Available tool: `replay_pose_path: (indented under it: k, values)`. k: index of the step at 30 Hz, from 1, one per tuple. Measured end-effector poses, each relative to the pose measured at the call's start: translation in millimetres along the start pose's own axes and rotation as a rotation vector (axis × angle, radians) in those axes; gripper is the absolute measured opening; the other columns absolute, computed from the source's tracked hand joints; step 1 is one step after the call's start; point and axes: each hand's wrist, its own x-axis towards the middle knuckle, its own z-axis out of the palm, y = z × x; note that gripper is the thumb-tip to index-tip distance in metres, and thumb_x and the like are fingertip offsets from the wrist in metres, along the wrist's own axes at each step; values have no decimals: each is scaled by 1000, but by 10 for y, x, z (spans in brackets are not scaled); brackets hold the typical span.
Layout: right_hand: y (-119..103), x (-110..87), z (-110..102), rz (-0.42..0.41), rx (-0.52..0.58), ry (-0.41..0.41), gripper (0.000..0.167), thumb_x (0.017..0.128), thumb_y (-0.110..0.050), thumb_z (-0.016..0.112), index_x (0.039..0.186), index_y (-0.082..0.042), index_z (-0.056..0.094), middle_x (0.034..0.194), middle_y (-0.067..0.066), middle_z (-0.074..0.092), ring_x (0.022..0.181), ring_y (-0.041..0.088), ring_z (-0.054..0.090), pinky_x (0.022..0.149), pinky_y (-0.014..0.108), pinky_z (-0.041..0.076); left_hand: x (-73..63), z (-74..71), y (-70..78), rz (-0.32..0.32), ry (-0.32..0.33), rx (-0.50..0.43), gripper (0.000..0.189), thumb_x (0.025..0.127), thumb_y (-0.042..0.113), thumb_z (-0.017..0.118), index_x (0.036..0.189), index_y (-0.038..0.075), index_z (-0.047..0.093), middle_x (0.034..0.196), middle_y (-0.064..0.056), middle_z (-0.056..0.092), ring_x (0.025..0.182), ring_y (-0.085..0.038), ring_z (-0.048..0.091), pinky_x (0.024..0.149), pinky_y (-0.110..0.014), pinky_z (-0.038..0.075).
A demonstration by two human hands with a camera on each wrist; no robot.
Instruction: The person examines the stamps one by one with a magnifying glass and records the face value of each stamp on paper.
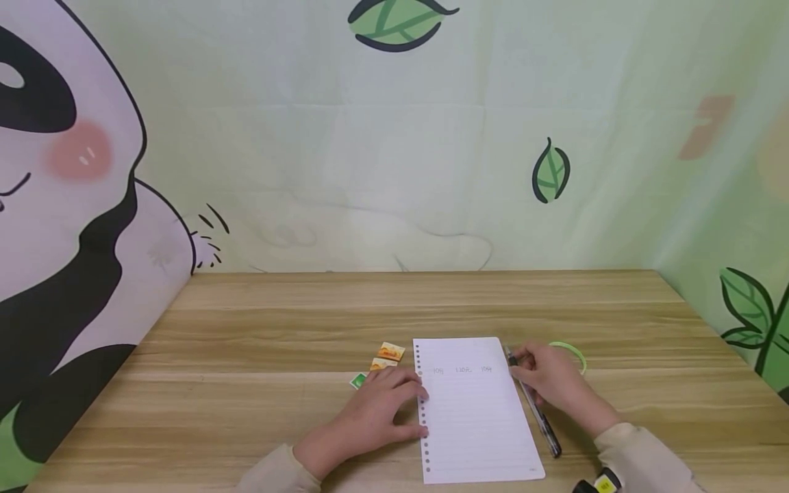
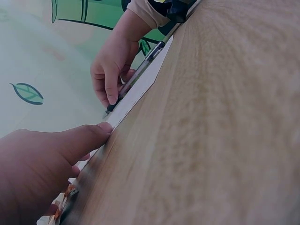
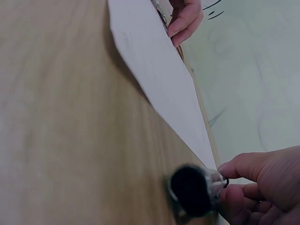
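A white sheet of lined, hole-punched paper point(image 1: 474, 424) lies on the table with a short handwritten line near its top. My left hand point(image 1: 379, 411) rests at its punched left edge, thumb and fingertips on the margin. Along the sheet's right side a clear pen with black ends point(image 1: 542, 421) lies slanted, its tip pointing away from me. My right hand point(image 1: 548, 373) pinches this pen near the tip between thumb and fingers. In the left wrist view the right hand point(image 2: 112, 70) holds the pen point(image 2: 140, 69) beside the paper. The right wrist view shows the pen's dark end large and blurred.
Two small orange-and-white packets point(image 1: 391, 351) and a green one point(image 1: 358, 381) lie beyond my left hand, partly covered by it. A light green loop point(image 1: 573, 352) sits behind my right hand. A printed panda-and-leaf cloth point(image 1: 370, 150) backs the wooden table point(image 1: 277, 322).
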Motion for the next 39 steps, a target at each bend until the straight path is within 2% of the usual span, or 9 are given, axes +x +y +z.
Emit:
replay_pose_path:
  k: [6,9,18,21,27,32,39]
  values:
    - [-13,1,-7,2,-34,9,27,88,-10,65,109,5,60,68,1,57,38,9,49,37,23,42,-1,-9,3,2,-1,8,39,83,49,69,111,24,62,124,5,56,120,-14,50,109,-42,37]
    - [-14,-12,-36,-5,-64,9,27,89,-13,64,110,5,61,71,1,58,43,8,50,40,22,42,-2,-14,5,7,-2,13,39,83,49,69,112,24,62,124,5,57,120,-13,50,109,-42,37]
    - [-13,-86,-264,-100,-81,15,29,90,-14,62,112,4,62,79,3,61,62,11,49,49,22,39,-9,-17,-1,16,11,14,37,84,48,69,111,24,63,126,3,57,121,-14,50,109,-41,37]
    - [-13,-115,-359,-104,-108,26,30,90,-16,62,114,4,61,81,3,61,64,11,49,49,22,37,-2,-26,-12,24,50,3,36,83,46,70,110,23,64,127,1,57,122,-16,51,108,-42,38]
    - [20,-184,-527,-86,-150,54,32,90,-20,62,114,1,62,83,1,62,67,10,50,54,23,38,16,-75,-97,30,174,1,37,80,39,75,108,18,66,123,-2,60,118,-21,55,103,-43,42]
    - [97,-222,-633,-58,-171,71,34,91,-25,64,114,0,62,84,1,63,69,12,52,58,26,40,25,-136,-195,-6,244,8,38,77,35,78,108,16,67,117,-3,62,112,-23,58,99,-43,46]
    - [213,-281,-727,-74,-201,80,24,87,-19,67,101,0,63,77,0,61,68,12,52,57,25,40,32,-174,-324,-75,310,21,32,76,27,80,104,16,69,110,-4,65,106,-27,60,96,-45,45]
